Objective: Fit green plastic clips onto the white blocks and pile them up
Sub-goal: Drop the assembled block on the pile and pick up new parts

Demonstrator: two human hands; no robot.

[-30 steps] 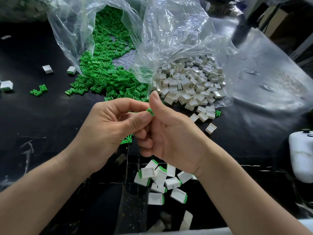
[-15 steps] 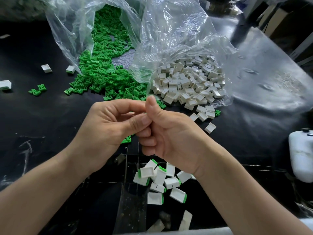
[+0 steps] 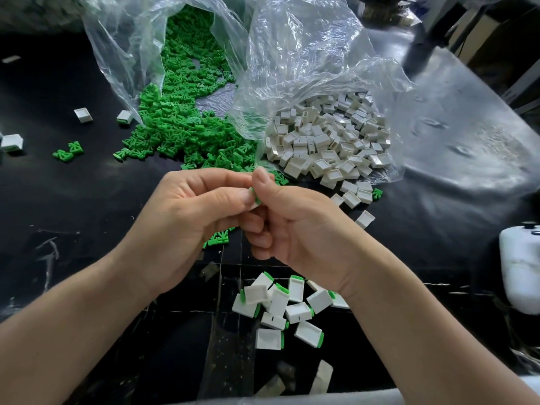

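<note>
My left hand point(image 3: 187, 217) and my right hand point(image 3: 295, 226) meet above the black table, fingers curled together around one small piece. A sliver of green clip on a white block point(image 3: 256, 197) shows between my left thumb and right thumb; the rest is hidden by the fingers. A heap of loose green clips point(image 3: 187, 118) spills from a clear bag at the back. White blocks point(image 3: 330, 141) lie heaped in a second clear bag to its right. Near me lies a pile of white blocks with green clips fitted point(image 3: 280, 308).
Loose white blocks point(image 3: 83, 115) and two green clips point(image 3: 67, 151) lie scattered at the left of the black table point(image 3: 73, 200). One green clip point(image 3: 216, 239) lies under my left hand. A white plastic container point(image 3: 521, 270) stands at the right edge.
Both hands stay joined at the same spot. My right thumb has risen slightly and the green edge of the held piece shows again between the thumbs.
</note>
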